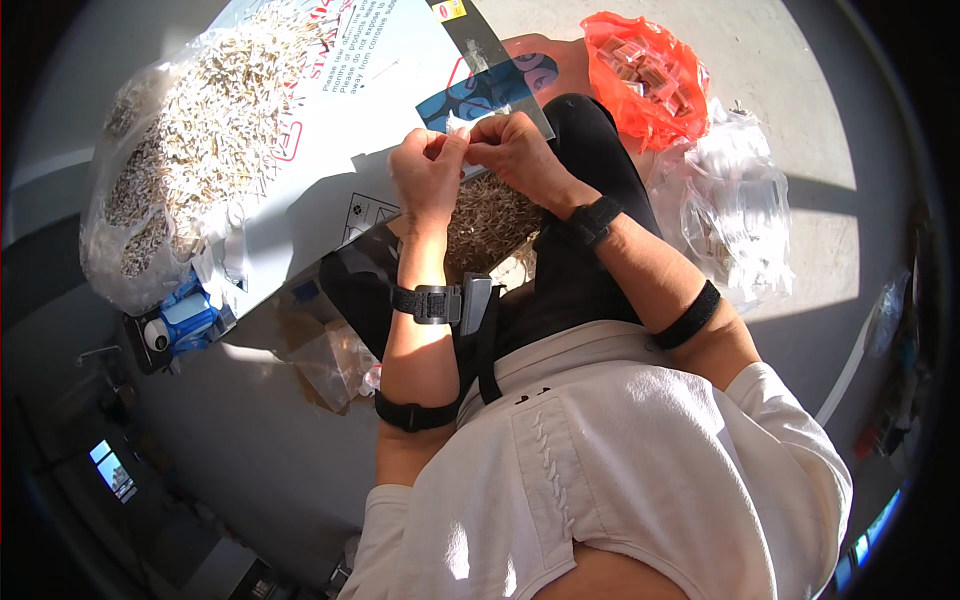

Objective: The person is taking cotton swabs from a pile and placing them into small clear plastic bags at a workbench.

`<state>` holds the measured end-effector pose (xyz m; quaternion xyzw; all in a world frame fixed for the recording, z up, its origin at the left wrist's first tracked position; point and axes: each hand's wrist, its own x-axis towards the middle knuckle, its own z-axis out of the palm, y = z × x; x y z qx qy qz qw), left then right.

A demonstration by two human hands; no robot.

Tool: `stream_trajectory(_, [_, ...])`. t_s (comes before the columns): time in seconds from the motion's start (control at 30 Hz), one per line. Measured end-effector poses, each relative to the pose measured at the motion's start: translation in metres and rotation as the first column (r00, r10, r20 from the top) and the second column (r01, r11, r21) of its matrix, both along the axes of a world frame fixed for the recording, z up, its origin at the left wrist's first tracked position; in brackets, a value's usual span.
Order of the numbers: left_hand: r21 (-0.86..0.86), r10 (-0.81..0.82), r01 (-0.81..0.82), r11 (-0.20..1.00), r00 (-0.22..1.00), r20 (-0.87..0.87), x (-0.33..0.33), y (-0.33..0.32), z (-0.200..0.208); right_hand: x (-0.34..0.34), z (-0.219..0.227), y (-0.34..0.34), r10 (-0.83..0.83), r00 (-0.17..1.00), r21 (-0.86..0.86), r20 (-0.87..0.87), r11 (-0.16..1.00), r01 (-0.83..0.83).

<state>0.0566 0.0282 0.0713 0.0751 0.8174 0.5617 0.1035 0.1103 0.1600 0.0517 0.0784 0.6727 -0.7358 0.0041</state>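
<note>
My left hand (428, 170) and my right hand (522, 158) meet over the near edge of the table. Both are closed, thumbs and fingers pinching a small white piece (456, 123), thin and crumpled-looking; its exact kind is too small to make out. Just below the hands, between my knees, sits a container of small tan and white slivers (490, 225). To the left, a large heap of similar slivers (225, 125) spills from a clear plastic bag (110, 235) lying on the tabletop.
The pale, printed tabletop (350, 130) has a dark edge at right. A red plastic bag (650, 80) of small packets and white, clear plastic bags (730, 215) stand on the floor to the right. A blue and white bottle-like object (185, 322) lies at the table's left corner.
</note>
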Motion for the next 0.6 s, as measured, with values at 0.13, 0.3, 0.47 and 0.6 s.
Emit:
stream_trajectory(0.13, [-0.077, -0.025, 0.016, 0.997, 0.992, -0.124, -0.005, -0.003, -0.010, 0.000, 0.000, -0.003, -0.023, 1.000, 0.006, -0.003, 1.000, 0.023])
stream_trajectory(0.3, [-0.042, -0.032, 0.028, 0.999, 0.994, -0.109, -0.006, -0.003, -0.009, 0.000, -0.003, -0.004, -0.036, 0.999, -0.003, -0.012, 0.999, 0.036])
stream_trajectory(0.47, [-0.082, -0.036, 0.023, 0.996, 0.986, -0.160, -0.007, -0.005, -0.011, 0.001, -0.001, -0.006, -0.029, 0.999, -0.046, -0.017, 0.999, 0.028])
stream_trajectory(0.6, [-0.099, -0.037, 0.022, 0.995, 0.987, -0.157, -0.006, -0.004, -0.009, 0.001, -0.003, -0.006, -0.037, 0.999, -0.067, -0.007, 0.997, 0.036])
